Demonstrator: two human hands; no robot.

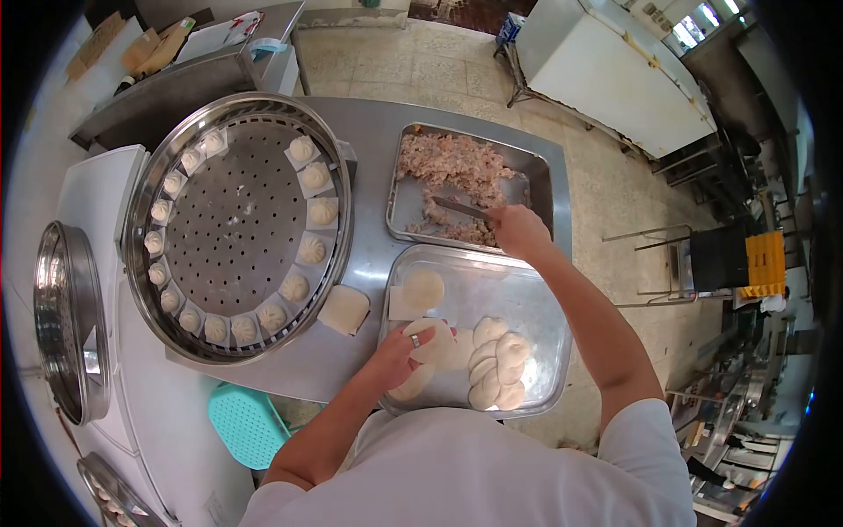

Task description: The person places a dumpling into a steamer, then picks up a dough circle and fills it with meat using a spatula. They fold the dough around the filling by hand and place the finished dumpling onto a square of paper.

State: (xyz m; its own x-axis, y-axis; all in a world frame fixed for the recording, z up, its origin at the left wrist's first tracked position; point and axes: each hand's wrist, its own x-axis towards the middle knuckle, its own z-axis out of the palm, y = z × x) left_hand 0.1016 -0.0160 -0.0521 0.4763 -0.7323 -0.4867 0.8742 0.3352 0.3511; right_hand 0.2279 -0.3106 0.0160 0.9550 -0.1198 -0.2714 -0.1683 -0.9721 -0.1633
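Note:
My left hand (pixel 393 358), with a ring on one finger, holds a round dough wrapper (pixel 433 337) over the lower metal tray (pixel 546 347). My right hand (pixel 520 230) grips a flat metal spatula (pixel 458 208), its blade in the minced meat filling (pixel 452 164). That filling lies in a deeper metal tray (pixel 542 180) behind the lower one. Several dough rounds overlap in a pile (pixel 500 362) at the lower tray's right. Another dough round (pixel 422 288) lies on paper near its upper left corner.
Left on the steel table (pixel 369 211) stands a large round steamer (pixel 230 230), with pleated buns (pixel 295 287) on paper squares along its edge. A paper stack (pixel 344 310) lies between steamer and tray. A turquoise stool (pixel 248 426) is below; a white cabinet (pixel 615 66) stands at the back.

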